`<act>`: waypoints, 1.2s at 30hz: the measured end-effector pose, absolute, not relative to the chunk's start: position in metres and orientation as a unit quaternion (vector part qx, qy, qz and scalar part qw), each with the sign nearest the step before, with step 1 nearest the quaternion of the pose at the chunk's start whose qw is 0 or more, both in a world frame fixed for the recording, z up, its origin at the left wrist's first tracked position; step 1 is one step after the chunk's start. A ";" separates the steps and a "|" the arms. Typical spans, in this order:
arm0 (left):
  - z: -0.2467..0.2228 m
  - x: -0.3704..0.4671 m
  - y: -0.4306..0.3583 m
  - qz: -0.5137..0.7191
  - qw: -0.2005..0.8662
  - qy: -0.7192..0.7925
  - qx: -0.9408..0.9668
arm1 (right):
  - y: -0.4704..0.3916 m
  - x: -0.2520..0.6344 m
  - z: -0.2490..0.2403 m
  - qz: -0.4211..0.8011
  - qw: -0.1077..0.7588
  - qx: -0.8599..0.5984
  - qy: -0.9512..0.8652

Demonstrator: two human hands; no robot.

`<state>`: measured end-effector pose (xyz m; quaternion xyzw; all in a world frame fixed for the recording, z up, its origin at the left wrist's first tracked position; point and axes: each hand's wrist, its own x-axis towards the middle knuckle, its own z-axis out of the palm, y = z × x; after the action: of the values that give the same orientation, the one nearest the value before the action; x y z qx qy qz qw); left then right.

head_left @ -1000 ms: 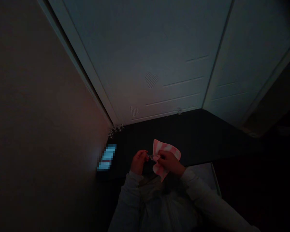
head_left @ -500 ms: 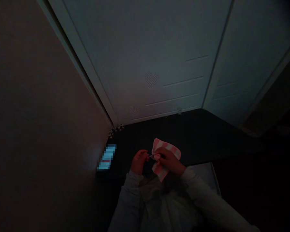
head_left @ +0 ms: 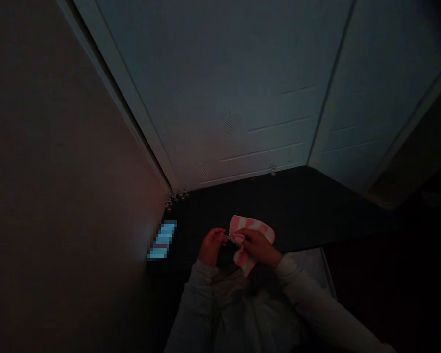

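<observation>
My left hand [head_left: 211, 245] is closed, pinching one end of a small shiny, thin-stemmed piece [head_left: 226, 237] between thumb and fingers. Its other end runs into a pink-and-white striped cloth [head_left: 263, 229], which hides it. My right hand [head_left: 259, 246] grips the bunched cloth around that end, and the rest of the cloth spreads past the fingers. Both hands are held close together over the near edge of a dark tabletop [head_left: 297, 206]. The dim light does not show exactly what the small piece is.
Several small shiny pieces [head_left: 176, 197] stand at the table's back left corner. Another clear one [head_left: 273, 169] stands by the back panel [head_left: 264, 98]. On the left lies a lit, pixelated screen [head_left: 162, 240], next to the wall [head_left: 77, 196].
My right hand has shifted the cloth slightly, so it now covers more of the small shiny piece's end. The left hand has stayed nearly in place.
</observation>
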<state>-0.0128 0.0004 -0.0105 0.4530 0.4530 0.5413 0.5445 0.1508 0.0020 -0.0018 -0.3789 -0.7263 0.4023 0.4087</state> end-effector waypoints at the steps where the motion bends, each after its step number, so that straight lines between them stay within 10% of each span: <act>1: -0.010 -0.013 0.000 0.543 0.545 0.452 0.451 | 0.002 0.151 -0.002 0.398 0.406 -0.383 -0.729; 36: -0.008 -0.015 -0.002 0.551 0.587 0.404 0.434 | 0.004 0.151 -0.005 0.385 0.407 -0.404 -0.723</act>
<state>-0.0154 -0.0016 -0.0078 0.4338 0.4042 0.5513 0.5870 0.1513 0.0035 -0.0045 -0.4042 -0.7229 0.3848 0.4075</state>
